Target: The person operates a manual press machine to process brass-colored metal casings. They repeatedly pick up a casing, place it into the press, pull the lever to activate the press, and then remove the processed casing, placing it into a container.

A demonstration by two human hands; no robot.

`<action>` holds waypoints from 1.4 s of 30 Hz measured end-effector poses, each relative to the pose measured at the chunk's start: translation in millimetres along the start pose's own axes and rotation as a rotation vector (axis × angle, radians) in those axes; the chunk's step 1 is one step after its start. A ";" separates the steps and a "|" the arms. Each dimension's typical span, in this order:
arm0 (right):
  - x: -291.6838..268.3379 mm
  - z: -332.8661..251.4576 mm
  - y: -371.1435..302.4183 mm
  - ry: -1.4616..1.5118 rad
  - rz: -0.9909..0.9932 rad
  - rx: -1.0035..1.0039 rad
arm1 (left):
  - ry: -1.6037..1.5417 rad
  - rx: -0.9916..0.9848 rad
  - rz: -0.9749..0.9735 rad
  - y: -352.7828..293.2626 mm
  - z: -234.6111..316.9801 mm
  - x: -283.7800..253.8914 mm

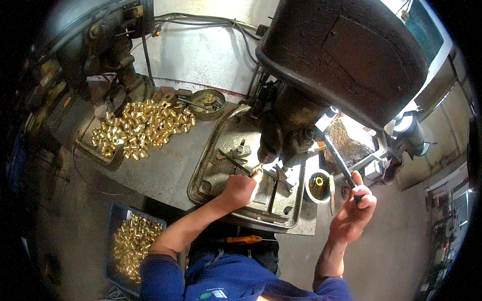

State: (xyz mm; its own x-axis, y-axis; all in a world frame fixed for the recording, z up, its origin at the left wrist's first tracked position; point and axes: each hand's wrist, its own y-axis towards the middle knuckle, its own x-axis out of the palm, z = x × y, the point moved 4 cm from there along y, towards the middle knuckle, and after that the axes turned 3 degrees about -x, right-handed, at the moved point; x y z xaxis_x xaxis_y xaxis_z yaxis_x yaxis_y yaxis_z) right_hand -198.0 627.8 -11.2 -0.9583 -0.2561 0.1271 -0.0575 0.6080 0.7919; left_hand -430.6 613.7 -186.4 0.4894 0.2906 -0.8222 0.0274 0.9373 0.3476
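My left hand (241, 190) reaches over the drill press table (200, 189), its fingers closed on a small brass fitting (258, 169). The fitting sits right under the drill chuck (271, 138), and my fingers partly cover it. A thin dark bar (234, 161) runs from a clamp bolt (241, 148) toward my fingertips. To the right, my right hand (354, 215) is wrapped round the lower end of the press's feed lever (338, 159), which slants down from the machine. Above both hands hangs the dark, bulky drill press head (341, 57).
A heap of brass fittings (145, 125) spreads over the bench at left, beside a round metal bowl (193, 111). More fill a blue bin (109, 251) below. A cup of dark liquid (319, 186) stands right of the table. An orange-handled tool (242, 240) lies near my lap.
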 end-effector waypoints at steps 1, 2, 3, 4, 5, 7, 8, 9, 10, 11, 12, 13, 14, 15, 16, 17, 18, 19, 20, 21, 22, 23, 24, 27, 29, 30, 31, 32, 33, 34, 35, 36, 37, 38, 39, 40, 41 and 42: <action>-5.5 4.7 -4.1 0.019 0.014 0.010 | -0.006 0.016 0.048 -0.1 2.1 -2.7; -5.7 4.9 -6.4 0.008 0.017 -0.012 | -0.012 0.032 0.096 -0.7 4.9 -6.1; -4.9 5.8 -8.1 0.001 0.020 -0.032 | -0.014 0.046 0.143 -1.0 6.8 -9.4; -5.1 6.9 -9.8 -0.006 0.023 -0.053 | -0.024 0.042 0.133 -0.6 6.9 -9.5; -7.6 9.7 -12.4 0.010 0.019 -0.053 | -0.035 0.039 0.123 0.0 6.9 -9.7; -8.7 11.4 -18.3 -0.013 0.002 -0.059 | -0.026 0.028 0.060 2.1 7.4 -10.2; -8.3 12.3 -20.3 -0.025 -0.006 -0.063 | -0.006 0.021 0.006 3.9 7.8 -11.0; -7.3 13.2 -22.3 -0.059 -0.022 -0.080 | 0.012 0.014 -0.050 5.0 9.2 -11.5; -6.0 13.7 -23.8 -0.059 -0.024 -0.076 | 0.015 0.007 -0.031 5.7 12.1 -15.4; -4.7 14.0 -25.2 -0.059 -0.025 -0.071 | 0.017 0.000 -0.012 6.6 15.8 -19.5; -4.0 14.2 -26.4 -0.058 -0.027 -0.066 | 0.020 -0.007 0.007 6.7 17.7 -22.1; -6.7 17.3 -29.5 0.024 -0.014 -0.024 | 0.010 -0.025 0.001 6.5 16.7 -20.7; -8.0 18.8 -31.9 0.002 -0.023 -0.032 | -0.001 -0.043 -0.004 6.3 14.7 -17.7; -9.2 20.3 -34.1 -0.021 -0.031 -0.039 | -0.010 -0.061 -0.011 6.3 12.7 -14.7; -10.0 21.6 -36.0 -0.044 -0.040 -0.047 | 0.010 -0.051 -0.043 5.9 11.1 -11.6; -10.1 22.5 -37.8 -0.044 -0.042 -0.057 | 0.032 -0.042 -0.075 5.0 8.6 -8.8; -10.7 23.8 -39.9 -0.053 -0.038 -0.048 | 0.052 -0.032 -0.107 4.5 7.2 -6.2; -11.3 25.2 -42.2 -0.062 -0.035 -0.039 | 0.046 -0.038 -0.099 4.5 6.5 -5.2; -12.2 27.2 -44.6 -0.071 -0.032 -0.031 | 0.040 -0.045 -0.090 4.4 6.0 -4.4; -15.3 31.2 -47.4 -0.054 -0.018 -0.017 | 0.034 -0.051 -0.083 5.2 7.1 -5.8; -15.6 33.0 -49.3 -0.064 -0.024 -0.022 | 0.040 -0.060 -0.083 5.7 8.7 -7.7; -15.2 34.4 -51.0 -0.074 -0.031 -0.026 | 0.046 -0.070 -0.084 6.1 11.0 -10.4; -14.7 35.6 -52.4 -0.084 -0.038 -0.030 | 0.052 -0.079 -0.084 6.5 12.6 -13.0; -15.6 41.1 -57.8 -0.091 -0.046 -0.041 | 0.020 -0.050 -0.045 6.2 10.0 -10.8; -16.3 45.2 -61.4 -0.074 -0.035 -0.012 | -0.002 -0.052 -0.030 6.2 10.2 -11.9; -17.9 48.1 -63.7 -0.067 -0.032 -0.017 | -0.013 -0.051 -0.022 6.6 10.9 -12.9; -20.1 52.2 -66.3 -0.060 -0.029 -0.021 | -0.011 -0.047 -0.021 6.6 11.7 -13.4; -21.6 54.7 -68.0 -0.054 -0.026 -0.025 | -0.008 -0.043 -0.020 6.6 12.6 -13.9; -20.3 55.9 -69.3 -0.054 -0.024 -0.020 | -0.005 -0.042 -0.018 6.1 12.5 -14.3; -20.6 57.9 -70.3 -0.068 -0.025 -0.030 | -0.006 -0.040 -0.023 5.9 12.0 -14.1; -21.2 61.1 -71.8 -0.082 -0.025 -0.040 | -0.008 -0.039 -0.027 6.0 11.5 -13.9; -22.3 63.8 -73.5 -0.099 -0.024 -0.051 | -0.010 -0.035 -0.032 6.2 11.5 -13.5; -24.0 66.7 -75.6 -0.106 -0.037 -0.044 | -0.011 -0.036 -0.029 6.3 11.9 -13.9; -26.6 69.4 -78.2 -0.112 -0.050 -0.036 | -0.011 -0.037 -0.026 6.5 12.9 -14.9; -28.1 72.0 -80.2 -0.118 -0.063 -0.029 | -0.011 -0.039 -0.023 6.7 14.1 -16.4; -28.8 74.1 -81.7 -0.125 -0.064 -0.025 | 0.003 -0.030 -0.027 7.0 16.0 -18.9; -29.3 76.0 -83.1 -0.131 -0.066 -0.021 | 0.016 -0.021 -0.031 7.2 18.2 -22.1; -29.7 77.9 -84.3 -0.137 -0.068 -0.018 | 0.030 -0.011 -0.033 7.4 19.6 -23.9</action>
State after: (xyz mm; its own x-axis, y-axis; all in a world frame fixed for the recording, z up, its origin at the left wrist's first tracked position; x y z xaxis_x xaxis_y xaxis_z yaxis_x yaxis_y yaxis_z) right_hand -186.5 642.7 -128.2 -0.9817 -0.1902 -0.0091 -0.1196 0.5790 0.8065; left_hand -425.0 609.9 -155.3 0.4621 0.2649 -0.8464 0.0332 0.9485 0.3150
